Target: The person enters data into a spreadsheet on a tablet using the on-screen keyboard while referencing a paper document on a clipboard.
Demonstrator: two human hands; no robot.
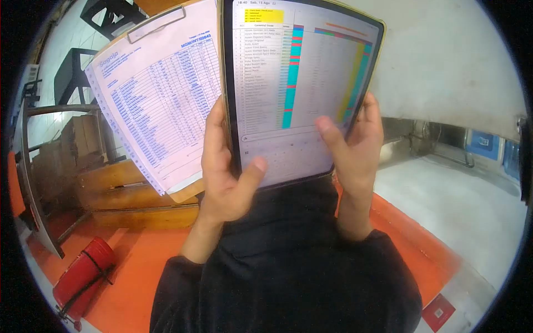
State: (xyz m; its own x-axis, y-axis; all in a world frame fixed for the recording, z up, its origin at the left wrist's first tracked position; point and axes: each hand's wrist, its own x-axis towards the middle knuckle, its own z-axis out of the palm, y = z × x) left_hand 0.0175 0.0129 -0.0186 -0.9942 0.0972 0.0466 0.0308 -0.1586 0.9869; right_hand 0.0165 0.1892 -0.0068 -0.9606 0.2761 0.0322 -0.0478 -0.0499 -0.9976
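Observation:
A tablet [300,83] with a coloured spreadsheet and an on-screen keyboard stands tilted in front of me, gripped from both sides. My left hand [227,172] wraps its left edge, the thumb over the lower part of the screen. On the opposite edge, my right hand [355,144] has its fingers behind the tablet and its thumb above the screen. Behind the tablet, to the left, is a clipboard [186,194] with a pink printed form [161,105] under its metal clip [156,25]. The tablet covers the form's right side, and what supports the clipboard is hidden.
A red fire extinguisher [84,275] lies on the orange floor [139,277] at lower left. Wooden boards [139,194] and cardboard [72,144] are behind it. A white surface [444,194] extends along the right, with a red card [438,312] near its lower end.

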